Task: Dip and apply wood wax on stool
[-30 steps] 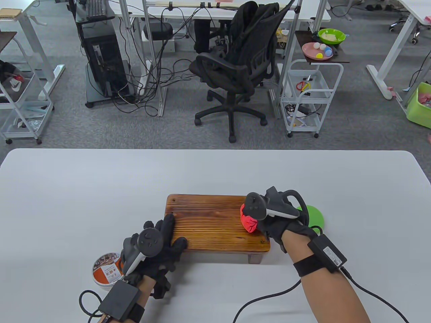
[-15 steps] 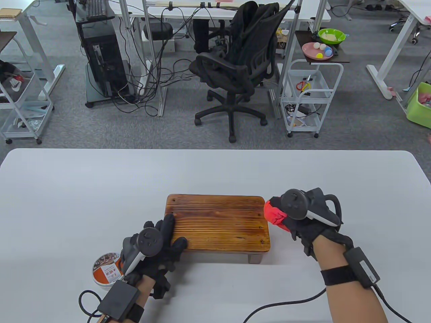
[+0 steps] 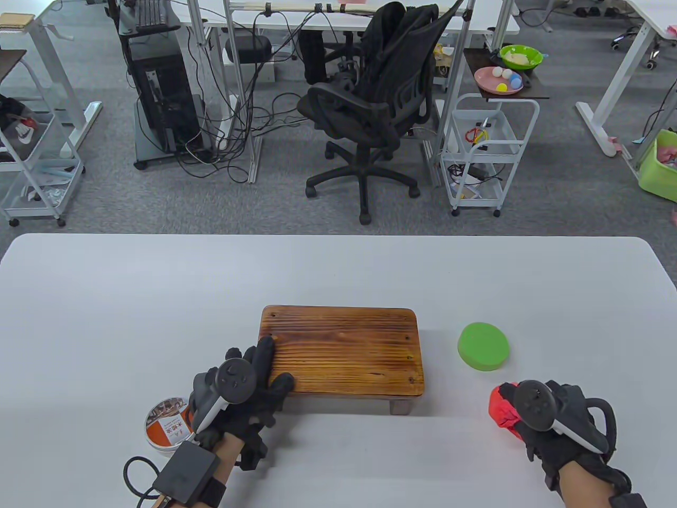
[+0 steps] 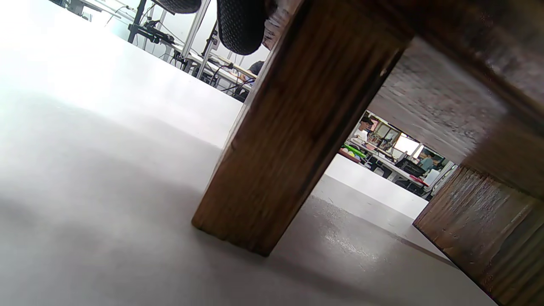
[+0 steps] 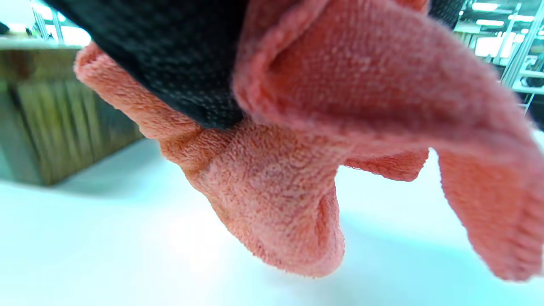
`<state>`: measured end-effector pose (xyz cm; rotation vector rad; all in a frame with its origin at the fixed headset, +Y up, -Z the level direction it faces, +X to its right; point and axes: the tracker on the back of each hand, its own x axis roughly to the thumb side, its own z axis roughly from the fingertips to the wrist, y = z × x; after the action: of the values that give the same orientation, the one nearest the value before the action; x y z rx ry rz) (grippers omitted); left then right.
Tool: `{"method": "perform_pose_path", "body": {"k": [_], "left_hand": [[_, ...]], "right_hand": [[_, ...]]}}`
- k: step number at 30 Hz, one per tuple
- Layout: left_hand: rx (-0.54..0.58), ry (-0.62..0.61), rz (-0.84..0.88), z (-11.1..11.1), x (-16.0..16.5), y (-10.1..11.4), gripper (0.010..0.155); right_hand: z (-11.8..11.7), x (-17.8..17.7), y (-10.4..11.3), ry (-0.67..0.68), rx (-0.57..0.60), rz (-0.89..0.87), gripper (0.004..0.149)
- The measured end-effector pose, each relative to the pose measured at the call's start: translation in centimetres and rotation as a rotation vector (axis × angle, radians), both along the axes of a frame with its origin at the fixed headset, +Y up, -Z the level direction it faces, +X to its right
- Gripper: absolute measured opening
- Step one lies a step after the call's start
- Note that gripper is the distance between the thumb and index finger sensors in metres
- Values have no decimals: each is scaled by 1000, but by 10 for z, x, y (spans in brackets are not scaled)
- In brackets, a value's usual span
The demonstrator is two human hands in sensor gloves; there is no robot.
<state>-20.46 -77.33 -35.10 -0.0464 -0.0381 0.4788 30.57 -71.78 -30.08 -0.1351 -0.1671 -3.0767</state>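
We see the wooden stool (image 3: 341,350) standing on the white surface (image 3: 158,296) at the lower centre of the table view, its grained top facing up and one leg visible under its lower right corner. Our left hand (image 3: 248,383) rests on the stool's lower left corner, gloved fingers (image 3: 264,352) spread flat across the wood. In the left wrist view a stool leg (image 4: 289,136) stands on the surface, with a black fingertip (image 4: 240,25) at the top edge of the frame.

Just left of that hand, at the lower left of the table view, sits the round wax tin (image 3: 166,423), partly hidden behind the tracker. Its lid carries an orange and white label with dark characters, too small for us to read.

Our right hand (image 3: 555,423) is at the lower right of the table view, well apart from the stool, and it grips a bunched red cloth (image 3: 502,407). In the right wrist view the cloth (image 5: 289,204) hangs in folds below the black glove (image 5: 178,55), just above the surface, with the stool's side at the left edge.

A green round sponge (image 3: 483,346) lies on the surface to the right of the stool, above the right hand and apart from it.
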Motion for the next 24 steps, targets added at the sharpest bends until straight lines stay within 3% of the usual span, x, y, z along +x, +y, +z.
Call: {"method": "perform_pose_path", "body": {"k": [9,13,19,24], "left_hand": [[2,1,-2,0,0,0,96],[3,1,-3,0,0,0,96],[2,1,-2,1,0,0,96],[2,1,-2,1,0,0,96]], "right_hand": [[19,-14,-55,37,-135,34,68],[24,-19,-56,50,-152,68,73],[32,-18,-49,59,-246,14,93],[29,-16,-35,36,-252,-10,92]]}}
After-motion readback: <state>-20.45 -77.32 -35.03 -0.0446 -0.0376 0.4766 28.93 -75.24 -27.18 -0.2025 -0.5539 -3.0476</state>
